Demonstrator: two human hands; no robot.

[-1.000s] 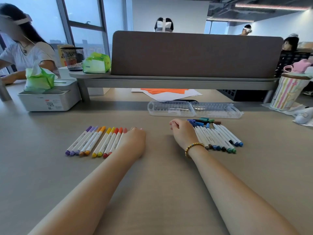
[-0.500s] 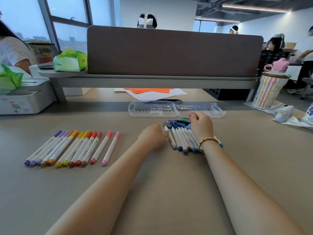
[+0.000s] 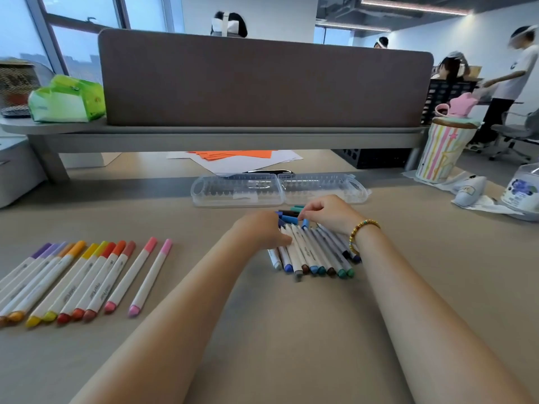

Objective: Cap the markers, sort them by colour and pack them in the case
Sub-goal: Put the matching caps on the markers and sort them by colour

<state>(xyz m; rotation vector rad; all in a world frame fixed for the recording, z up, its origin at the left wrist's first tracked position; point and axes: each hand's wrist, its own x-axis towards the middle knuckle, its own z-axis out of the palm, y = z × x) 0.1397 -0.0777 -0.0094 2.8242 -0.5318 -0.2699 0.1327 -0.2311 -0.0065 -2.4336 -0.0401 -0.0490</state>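
A bunch of capped blue, green and brown markers (image 3: 318, 255) lies at the table's centre, under both hands. My left hand (image 3: 259, 231) lies on the bunch's left side with curled fingers on the white barrels; a grip is not visible. My right hand (image 3: 329, 214) is at the far end of the bunch, thumb and fingers pinching a blue-capped marker (image 3: 304, 223). At the left lies a sorted row of purple, orange, yellow and red markers (image 3: 75, 284), with two pink markers (image 3: 145, 275) set slightly apart. The clear plastic case (image 3: 239, 191) lies open and empty just beyond the hands.
A grey shelf (image 3: 204, 135) with a brown divider panel crosses the back of the desk. White and orange papers (image 3: 233, 158) lie under it. A striped cup (image 3: 440, 153) and a jar (image 3: 522, 191) stand at the right, a green packet (image 3: 67, 100) at the left. People stand beyond.
My view has swung right. Both hands left the warm-coloured row, moved to the blue and green bunch and closed in on it; the right hand now pinches a marker at its far end.
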